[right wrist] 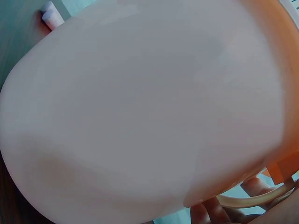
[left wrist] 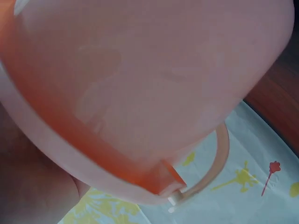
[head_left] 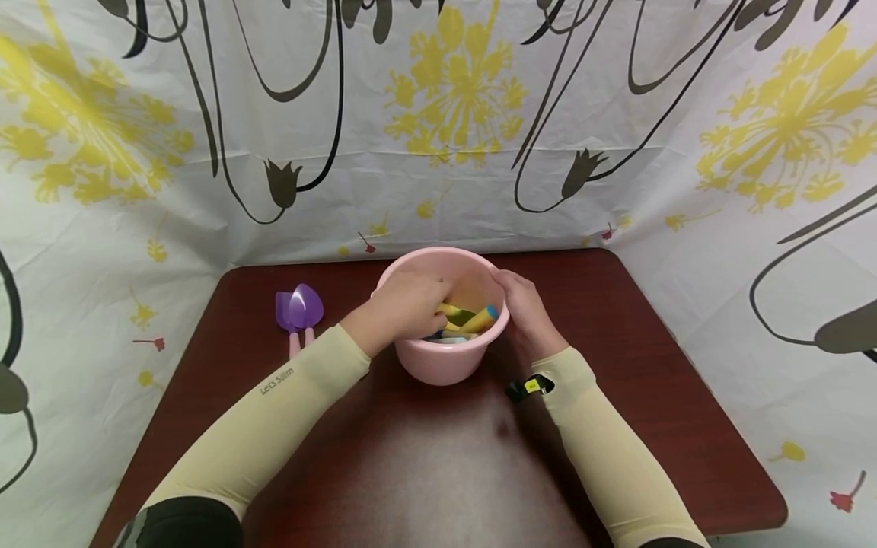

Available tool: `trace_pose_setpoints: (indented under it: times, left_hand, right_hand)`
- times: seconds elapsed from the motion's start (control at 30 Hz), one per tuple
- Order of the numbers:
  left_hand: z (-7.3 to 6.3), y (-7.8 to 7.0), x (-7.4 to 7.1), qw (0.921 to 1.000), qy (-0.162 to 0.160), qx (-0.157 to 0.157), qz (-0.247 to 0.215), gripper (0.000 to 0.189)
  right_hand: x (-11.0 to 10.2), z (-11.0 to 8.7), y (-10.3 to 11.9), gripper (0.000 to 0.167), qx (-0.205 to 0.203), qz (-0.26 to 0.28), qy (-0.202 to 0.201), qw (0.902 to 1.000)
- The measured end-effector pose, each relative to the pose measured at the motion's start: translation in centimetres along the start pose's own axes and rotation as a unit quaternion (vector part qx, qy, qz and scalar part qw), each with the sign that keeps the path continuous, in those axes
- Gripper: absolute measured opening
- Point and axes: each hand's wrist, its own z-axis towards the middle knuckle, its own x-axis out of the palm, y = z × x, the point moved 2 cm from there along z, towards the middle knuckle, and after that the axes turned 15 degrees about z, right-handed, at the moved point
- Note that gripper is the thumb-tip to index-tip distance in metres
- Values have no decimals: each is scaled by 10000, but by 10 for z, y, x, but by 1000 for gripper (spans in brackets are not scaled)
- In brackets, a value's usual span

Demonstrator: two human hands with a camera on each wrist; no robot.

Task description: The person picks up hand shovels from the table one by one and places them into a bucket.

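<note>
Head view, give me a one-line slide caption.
Left hand reaches into a pink bucket that the right hand holds; purple-headed tools lie nearby.

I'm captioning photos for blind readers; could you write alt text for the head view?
A person's left hand reaches into a pink bucket containing yellow and other colourful items, while the right hand holds it from the right. Two purple-headed tools with pink handles lie on the left side of a dark red table.
</note>
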Motion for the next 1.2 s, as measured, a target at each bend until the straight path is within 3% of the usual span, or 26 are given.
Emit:
trace_pose_setpoints:
  times: [0.3, 0.6, 0.83, 1.2]
  left_hand:
    - [-1, -4, 0, 9995, 114, 18, -308, 6]
    - [0, -5, 0, 9976, 170, 172, -642, 23]
    - [-1, -7, -1, 9953, 336, 261, -866, 9]
    - [-3, -6, 0, 9922, 307, 296, -1175, 19]
  right_hand:
    - [-1, 1, 0, 53, -31, -34, 1, 10000]
    - [-1, 0, 0, 51, 64, -150, -69, 9998]
    - [-1, 1, 0, 52, 52, -125, -79, 9999]
    - [1, -1, 0, 52, 40, -33, -73, 10000]
